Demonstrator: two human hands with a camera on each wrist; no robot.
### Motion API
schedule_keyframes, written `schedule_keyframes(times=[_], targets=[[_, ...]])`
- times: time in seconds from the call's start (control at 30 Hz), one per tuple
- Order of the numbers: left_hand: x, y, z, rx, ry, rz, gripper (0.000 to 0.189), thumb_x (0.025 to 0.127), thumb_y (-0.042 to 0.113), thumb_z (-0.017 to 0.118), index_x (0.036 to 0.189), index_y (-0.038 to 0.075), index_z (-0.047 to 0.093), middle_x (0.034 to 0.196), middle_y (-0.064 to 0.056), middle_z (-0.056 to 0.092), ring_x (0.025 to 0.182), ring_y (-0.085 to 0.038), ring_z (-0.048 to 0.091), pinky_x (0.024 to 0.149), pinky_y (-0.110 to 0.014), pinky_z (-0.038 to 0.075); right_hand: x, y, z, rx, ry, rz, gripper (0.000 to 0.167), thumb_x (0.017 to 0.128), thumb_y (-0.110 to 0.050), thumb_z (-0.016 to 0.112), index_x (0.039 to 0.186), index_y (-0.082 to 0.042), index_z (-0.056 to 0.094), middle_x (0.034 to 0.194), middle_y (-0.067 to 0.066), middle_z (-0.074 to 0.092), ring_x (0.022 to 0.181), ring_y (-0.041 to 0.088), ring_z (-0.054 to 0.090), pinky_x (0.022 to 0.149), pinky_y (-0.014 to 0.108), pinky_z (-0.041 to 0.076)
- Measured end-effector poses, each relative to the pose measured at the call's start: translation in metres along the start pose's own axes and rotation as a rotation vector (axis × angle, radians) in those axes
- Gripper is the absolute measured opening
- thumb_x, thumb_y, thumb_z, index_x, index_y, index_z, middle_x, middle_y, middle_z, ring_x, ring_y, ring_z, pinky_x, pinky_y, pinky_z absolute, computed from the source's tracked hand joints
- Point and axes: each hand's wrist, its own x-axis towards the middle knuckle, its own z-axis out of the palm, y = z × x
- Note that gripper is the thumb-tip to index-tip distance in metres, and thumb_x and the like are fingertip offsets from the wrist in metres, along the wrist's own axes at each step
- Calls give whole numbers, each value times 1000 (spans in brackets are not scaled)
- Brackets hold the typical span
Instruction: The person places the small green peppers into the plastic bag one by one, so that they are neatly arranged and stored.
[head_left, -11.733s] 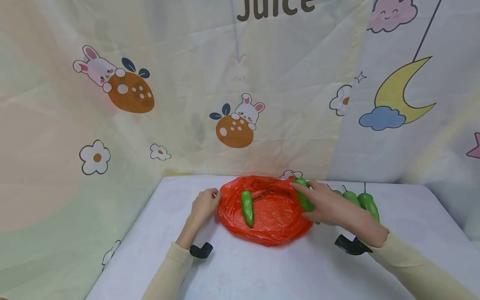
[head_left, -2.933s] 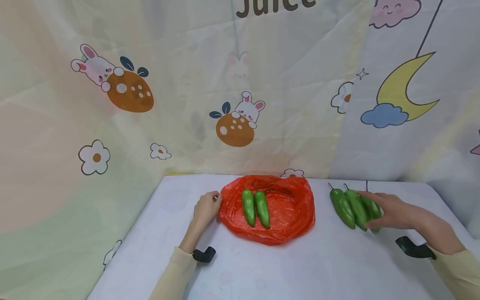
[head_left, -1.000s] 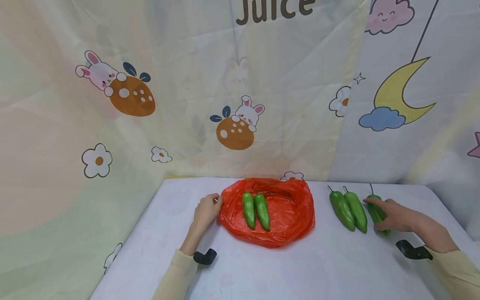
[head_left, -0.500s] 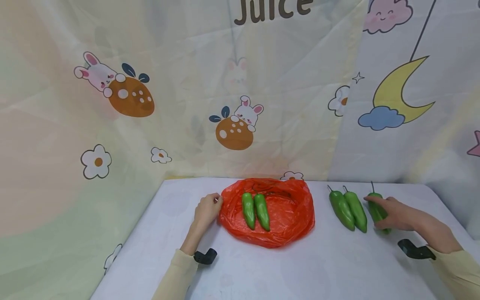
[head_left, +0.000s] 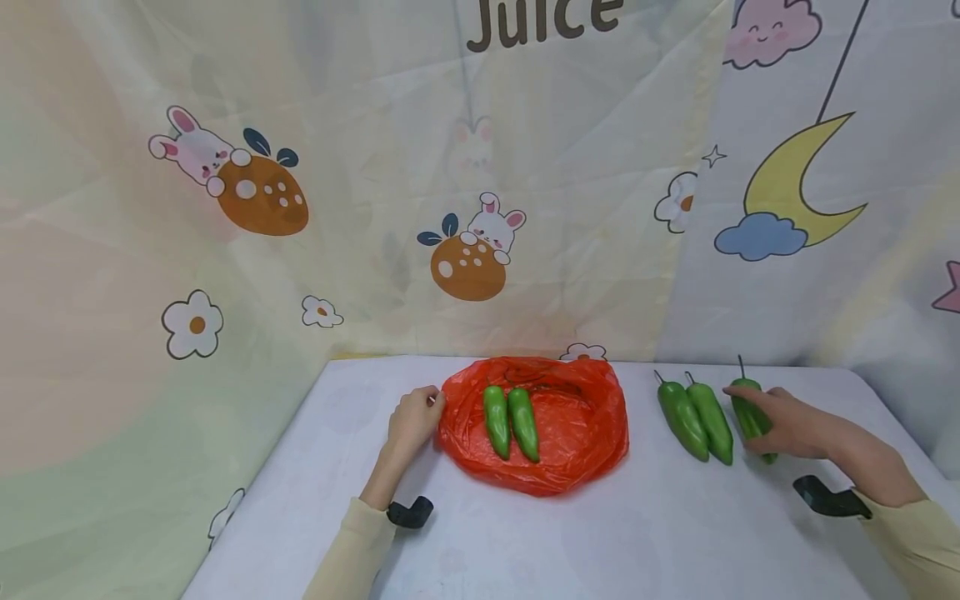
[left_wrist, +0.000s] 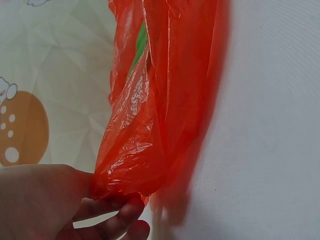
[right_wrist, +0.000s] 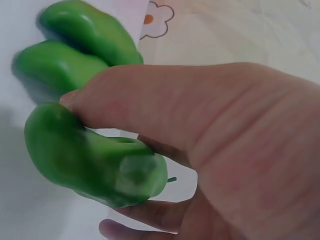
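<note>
My left hand (head_left: 414, 419) pinches the left rim of a red plastic bag (head_left: 558, 467), which lies with its mouth spread on the table. Inside the bag two green peppers (head_left: 523, 423) lie side by side. At the right, my right hand (head_left: 793, 425) grips another green pepper (head_left: 750, 408) between thumb and fingers, its stem pointing toward the back wall. The right wrist view shows this held pepper (right_wrist: 95, 155) with the thumb across its near side and fingers beneath. Two more peppers (head_left: 710, 423) rest on the table just left of that hand.
The white table (head_left: 540, 550) ends at the back against a printed cloth (head_left: 360, 208) with bunny, flower and moon pictures. Each wrist wears a black band camera (head_left: 831, 497). Bare table surface shows between the bag and the loose peppers.
Since the oldest frame, a second pepper has come to lie in the bag. My right hand has gone back right, gripped the rightmost pepper and shifted it away from its neighbours, lately slightly upward.
</note>
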Motion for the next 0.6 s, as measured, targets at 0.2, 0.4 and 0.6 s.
schedule_keyframes(times=[0.2, 0.4, 0.6], targets=[[1, -1, 0, 12, 22, 27, 25, 99, 25, 55, 93, 9, 73, 71, -2, 65, 58, -15, 54, 51, -28, 41, -2, -8, -4, -16, 20, -4, 85, 77, -21, 81, 144, 3, 34, 117, 43, 42, 94, 40, 55, 73, 54, 52], [1, -2, 1, 7, 19, 38, 25, 100, 24, 54, 93, 8, 73, 69, -1, 64, 57, -15, 54, 50, -28, 41, -4, -20, -5, -26, 45, -13, 86, 76, -21, 82, 145, 2, 34, 118, 45, 41, 94, 41, 56, 70, 53, 53], [1, -3, 3, -7, 7, 26, 26, 100, 24, 53, 91, 9, 72, 66, -1, 61, 56, -15, 53, 49, -27, 40, -7, -31, -4, -42, 69, -30, 86, 75, -16, 82, 144, 2, 35, 119, 47, 41, 94, 44, 58, 70, 52, 54]])
